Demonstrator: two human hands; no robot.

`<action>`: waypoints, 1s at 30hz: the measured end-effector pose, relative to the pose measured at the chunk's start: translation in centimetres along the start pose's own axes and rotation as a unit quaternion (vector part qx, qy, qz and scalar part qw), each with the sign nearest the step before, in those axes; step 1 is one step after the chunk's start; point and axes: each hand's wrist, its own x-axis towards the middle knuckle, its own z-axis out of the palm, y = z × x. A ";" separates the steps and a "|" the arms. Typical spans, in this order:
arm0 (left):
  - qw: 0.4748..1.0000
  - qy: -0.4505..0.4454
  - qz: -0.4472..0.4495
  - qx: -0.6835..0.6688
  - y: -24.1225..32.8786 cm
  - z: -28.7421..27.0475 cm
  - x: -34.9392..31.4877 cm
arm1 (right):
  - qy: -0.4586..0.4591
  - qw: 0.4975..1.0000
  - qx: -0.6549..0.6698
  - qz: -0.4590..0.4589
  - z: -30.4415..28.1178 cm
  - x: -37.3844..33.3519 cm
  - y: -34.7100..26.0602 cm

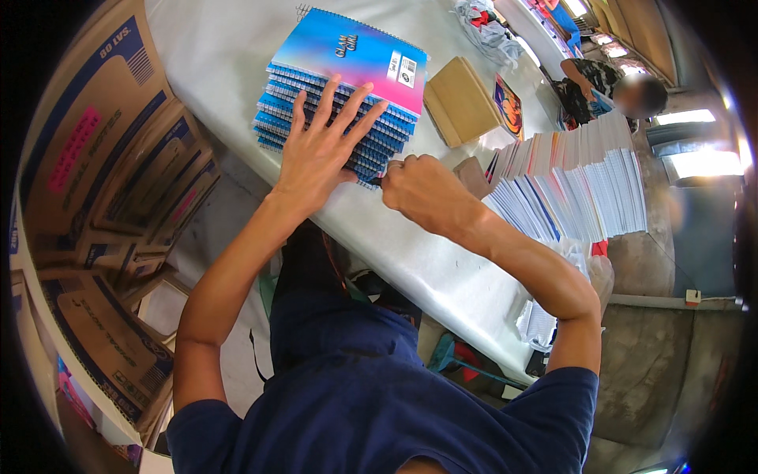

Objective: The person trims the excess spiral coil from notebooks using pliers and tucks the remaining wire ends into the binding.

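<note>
A tall stack of spiral notebooks (335, 55) rests on the table, its top cover fading from blue to pink. Their wire coils face me in several rows. My left hand (316, 154) lies against that coiled side with fingers spread, its fingertips reaching the top notebook's near edge. Close to the stack's lower right corner, my right hand (426, 188) is curled into a fist. A small dark bit shows at its thumb side, by the bottom coils; what it grips is mostly hidden.
A brown board-like block (462, 103) lies right of the notebooks, beside a colourful picture cover (509, 107). Further right stands a long row of paper stacks (568, 178). Cardboard cartons (95, 134) are piled at left. Another person (604, 87) is at the far right.
</note>
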 end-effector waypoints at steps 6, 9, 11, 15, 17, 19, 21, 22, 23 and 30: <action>1.000 -0.007 0.004 0.001 0.0 0.4 -0.6 | 0.116 0.993 0.029 -0.006 0.6 -2.1 1.8; 1.000 -0.006 0.000 0.003 0.0 0.6 -0.6 | 0.157 0.985 -0.051 -0.052 1.9 -2.4 2.4; 1.000 0.002 0.005 -0.003 -0.1 0.8 -0.7 | 0.174 0.981 -0.064 -0.060 2.9 -2.3 2.6; 1.000 0.003 0.009 -0.005 0.0 0.7 -0.6 | 0.170 0.979 -0.081 -0.078 3.5 -2.3 2.8; 1.000 0.005 0.008 -0.006 -0.1 0.9 -0.7 | 0.165 0.979 -0.086 -0.083 3.4 -2.4 2.8; 1.000 0.003 0.008 -0.003 -0.1 0.9 -0.7 | 0.162 0.980 -0.090 -0.077 3.2 -2.6 2.8; 1.000 -0.003 0.007 0.005 -0.1 0.8 -0.6 | 0.161 0.981 -0.092 -0.061 3.0 -2.8 2.8; 1.000 -0.002 0.004 0.004 0.0 0.7 -0.6 | 0.160 0.981 -0.085 -0.071 2.9 -2.8 2.8; 1.000 -0.002 0.001 0.002 0.0 0.6 -0.6 | 0.160 0.981 -0.078 -0.082 2.8 -2.6 2.9; 1.000 -0.021 -0.002 0.007 0.0 0.6 -0.5 | 0.157 0.977 -0.107 -0.095 3.1 -2.2 3.0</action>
